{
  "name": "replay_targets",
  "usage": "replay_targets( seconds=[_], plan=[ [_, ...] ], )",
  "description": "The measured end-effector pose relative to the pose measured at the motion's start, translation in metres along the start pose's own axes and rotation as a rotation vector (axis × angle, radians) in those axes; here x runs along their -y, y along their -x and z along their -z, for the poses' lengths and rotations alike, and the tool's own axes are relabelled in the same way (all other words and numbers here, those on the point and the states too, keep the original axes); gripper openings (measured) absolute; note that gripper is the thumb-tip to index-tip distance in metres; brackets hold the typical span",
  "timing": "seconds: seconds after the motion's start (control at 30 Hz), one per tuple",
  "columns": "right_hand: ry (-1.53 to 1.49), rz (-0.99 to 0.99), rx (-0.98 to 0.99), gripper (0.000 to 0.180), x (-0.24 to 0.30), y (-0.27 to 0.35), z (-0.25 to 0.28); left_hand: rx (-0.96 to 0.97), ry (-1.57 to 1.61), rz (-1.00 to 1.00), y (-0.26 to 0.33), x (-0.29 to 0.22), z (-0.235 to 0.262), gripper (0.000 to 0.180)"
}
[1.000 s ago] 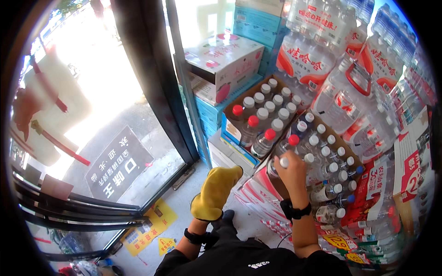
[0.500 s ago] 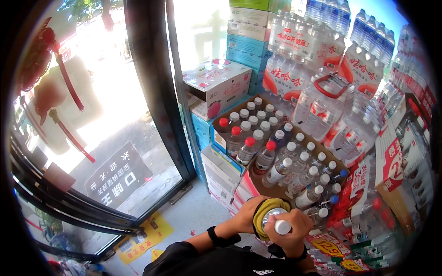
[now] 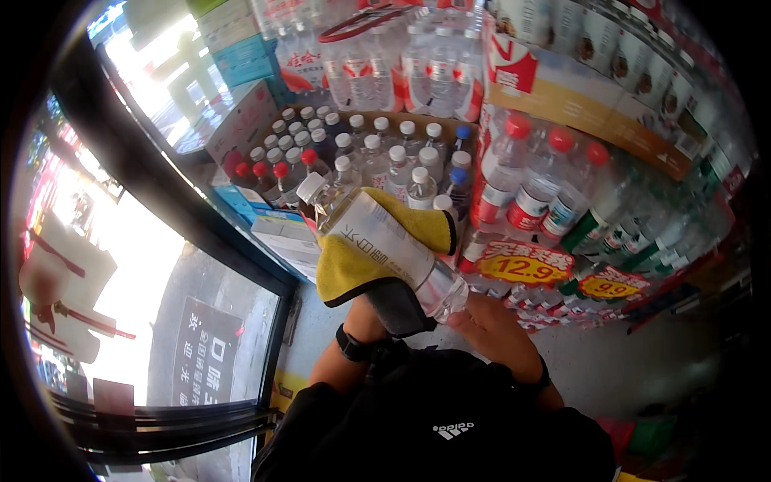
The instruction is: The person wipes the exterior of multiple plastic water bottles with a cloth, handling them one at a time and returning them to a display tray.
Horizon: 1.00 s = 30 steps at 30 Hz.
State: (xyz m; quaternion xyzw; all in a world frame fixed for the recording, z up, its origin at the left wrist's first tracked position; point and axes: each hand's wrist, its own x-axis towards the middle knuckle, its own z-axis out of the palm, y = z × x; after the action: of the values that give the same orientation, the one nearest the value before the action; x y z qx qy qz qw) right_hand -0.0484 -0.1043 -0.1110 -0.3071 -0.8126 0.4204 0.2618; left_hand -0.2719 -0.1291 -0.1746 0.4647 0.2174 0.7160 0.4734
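Yellow cloth (image 3: 353, 277), soft and floppy with black edging, lies under and beside a clear bottle (image 3: 385, 245) that tilts across the person's front, white cap (image 3: 309, 189) far left, base near right. From where I stand, the right hand (image 3: 499, 333) is closed on the base end, thumb pressed to it; the left hand (image 3: 366, 319) is mostly hidden beneath the cloth, so I can't tell how its fingers sit. I'd expect smooth, slightly springy plastic, apt to slip or turn against dry skin, unlikely to shatter, but ready to dent if squeezed hard. I can't make out how full it is; if full, it should have real weight, best taken around the middle through the cloth, with the base supported. The neck looks like a handy second hold. Rows of capped bottles (image 3: 374, 167) crowd the far side close to its cap, red-capped bottles (image 3: 534, 205) and price signs (image 3: 526, 263) stand to the right, and a dark door frame (image 3: 189, 193) slants along the left. The easier room seems to be near right, over the pale floor (image 3: 594, 353).
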Motion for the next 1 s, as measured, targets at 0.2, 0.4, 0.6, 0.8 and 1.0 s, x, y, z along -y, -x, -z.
replay_targets(
  seconds=[0.2, 0.4, 0.6, 0.8, 1.0],
  plan=[
    [-1.037, -0.144, 0.165, 0.075, -0.04, 0.062, 0.006, 0.373, -1.33, -0.314, 0.001, 0.016, -0.06, 0.046],
    [-1.051, -0.224, -0.042, 0.1, -0.041, 0.131, 0.052, 0.376, -1.164, -0.245, 0.009, 0.039, -0.098, 0.047],
    [-0.105, 0.112, -0.477, 0.094, -0.027, 0.167, 0.057, 0.235, -0.546, -0.018, -0.008, 0.041, -0.136, 0.049],
    [0.705, 0.48, -0.809, 0.085, -0.011, 0.163, 0.056, 0.072, -0.279, 0.063, -0.007, 0.023, -0.136, 0.051],
    [-0.398, 0.158, -0.428, 0.086, -0.016, 0.165, 0.031, -0.173, -0.219, 0.032, 0.021, -0.003, -0.1, 0.054]
  ],
)
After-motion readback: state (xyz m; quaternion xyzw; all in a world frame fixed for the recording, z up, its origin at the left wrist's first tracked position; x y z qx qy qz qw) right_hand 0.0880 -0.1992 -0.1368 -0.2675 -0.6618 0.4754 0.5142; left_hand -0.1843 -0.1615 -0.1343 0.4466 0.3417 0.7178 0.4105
